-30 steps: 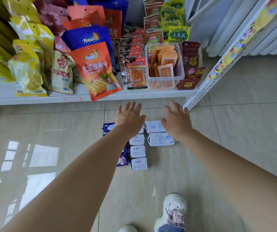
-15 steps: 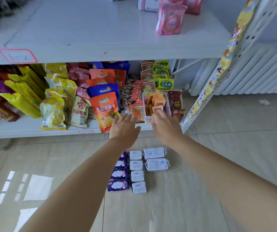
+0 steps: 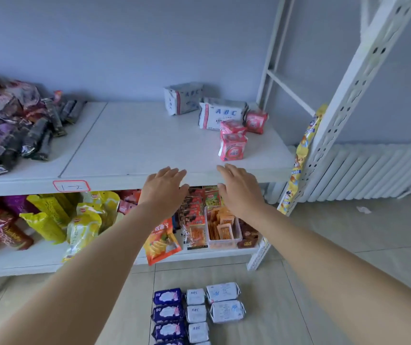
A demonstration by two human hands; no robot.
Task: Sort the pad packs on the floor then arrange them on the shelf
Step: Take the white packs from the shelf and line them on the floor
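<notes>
Both hands, left hand and right hand, open, empty; clear bin at 6 o'clock holding orange snack packets.

2 bare, sleeveless forearms

Snack bags, radiator, floor tiles

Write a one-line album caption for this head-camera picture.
Open left hand and right hand at the white shelf edge; sorted pad packs wait on the floor.
</notes>
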